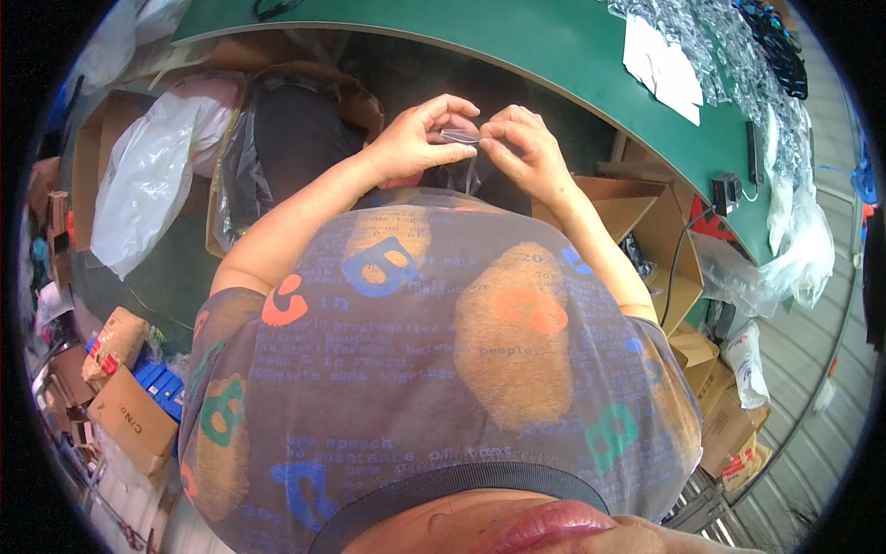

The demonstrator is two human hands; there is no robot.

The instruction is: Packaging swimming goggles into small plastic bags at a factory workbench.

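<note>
In front of my chest, just below the near edge of the green table, my two hands face each other. A small piece of clear plastic, perhaps a little bag, spans the gap between them. My left hand has its thumb and fingers closed on one end of it. Thumb and forefinger of my right hand pinch the other end. What the plastic contains, if anything, is too small to make out.
The green table curves across the top. On its right lie white sheets, a heap of clear plastic packets and a black power adapter with a cable. Cardboard boxes stand right; a plastic-lined box stands left.
</note>
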